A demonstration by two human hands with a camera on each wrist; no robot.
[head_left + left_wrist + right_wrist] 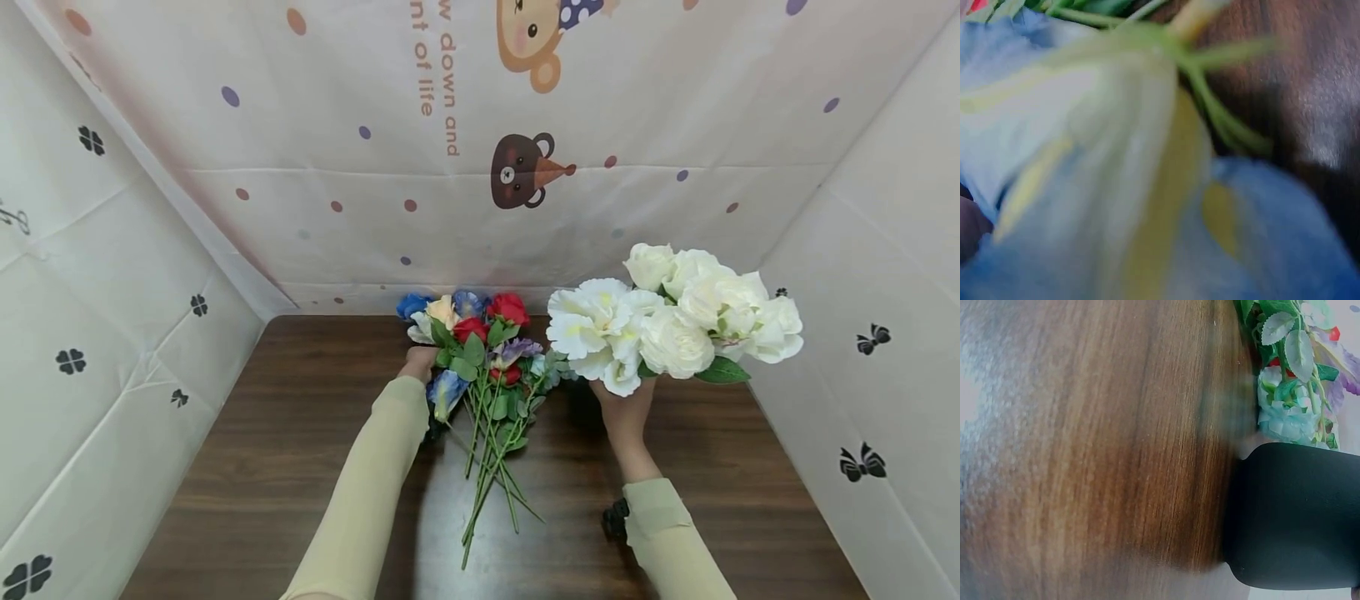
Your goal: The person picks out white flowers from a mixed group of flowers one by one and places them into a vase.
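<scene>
In the head view, my left hand (420,363) is at the left side of a loose pile of artificial flowers (471,329) in red, blue, purple and cream. Blossoms hide its fingers. A blue and yellow flower (1141,175) fills the left wrist view, blurred and close. My right hand (626,410) is under a large bunch of white flowers (678,346), which covers its fingers. It holds the side of a black vase (1297,515) that stands on the table. The vase's opening and the lower ends of the white flowers are hidden.
Green stems (487,492) spread toward me across the dark wooden table (300,467). A pale printed cloth (420,225) hangs behind the table, and white sheets (847,317) close both sides. Pale teal flowers (1291,422) lie right beside the vase.
</scene>
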